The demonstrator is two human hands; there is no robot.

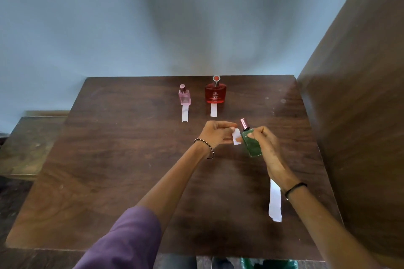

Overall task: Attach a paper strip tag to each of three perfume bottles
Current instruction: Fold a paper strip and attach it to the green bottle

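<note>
Toward the far left of the dark wooden table, a small pink bottle is standing upright, with a white paper strip lying flat in front of it and its far end meeting the base (stuck on or only tucked under, I cannot tell). Just to the right, a wider red bottle is standing the same way, a shorter strip reaching out from its base toward the person. Both look tagged, so I judge two of the three done.

Nearer the person, the left hand is pinching a short tag strip between thumb and fingertips, holding it right against the shoulder of the green bottle. The right hand is gripping that bottle around its body, keeping it off the table and tilted, its pink metallic cap leaning away and to the left. The hands are working close together, meeting at the bottle.

The green bottle is probably glass: rigid, weighty for its size, smooth enough to slip, breakable if dropped. Wrapping the fingers round its flat sides seems the safe hold; the cap might pull off. The tag strip is very light and floppy and will crease easily, so pinching it near the end being fixed is likely giving the best control.

Furthest right, a longer white strip is lying on the table, partly hidden by the right wrist.
</note>
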